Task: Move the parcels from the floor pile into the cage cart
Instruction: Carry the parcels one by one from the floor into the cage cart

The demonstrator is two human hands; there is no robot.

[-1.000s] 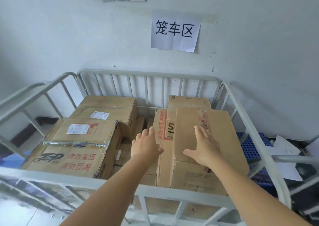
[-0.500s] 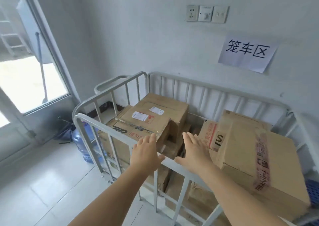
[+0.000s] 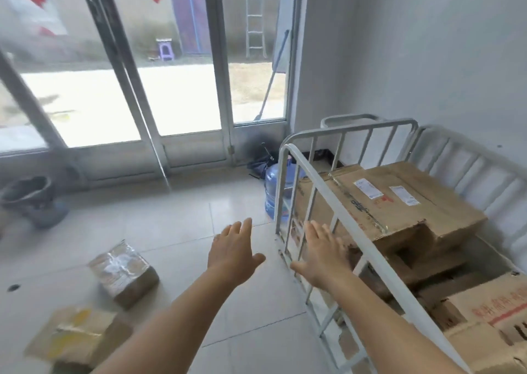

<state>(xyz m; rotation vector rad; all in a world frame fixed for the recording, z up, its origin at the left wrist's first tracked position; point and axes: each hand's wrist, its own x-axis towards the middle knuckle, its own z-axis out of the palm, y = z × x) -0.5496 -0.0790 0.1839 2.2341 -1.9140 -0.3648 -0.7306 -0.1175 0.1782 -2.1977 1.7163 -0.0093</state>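
With both the left hand (image 3: 232,252) and right hand (image 3: 323,255) held spread and empty, the tape-wrapped parcel (image 3: 123,272) on the floor beside the cage cart (image 3: 322,186) is judged light, stiff, slick, best gripped at opposite sides.

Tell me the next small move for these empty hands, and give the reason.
Probably reach down-left to the tape-wrapped parcel on the floor. Both the left hand and right hand are open and hold nothing; the cage cart already holds boxes, while that parcel lies nearest, ahead of the yellow-taped parcel.
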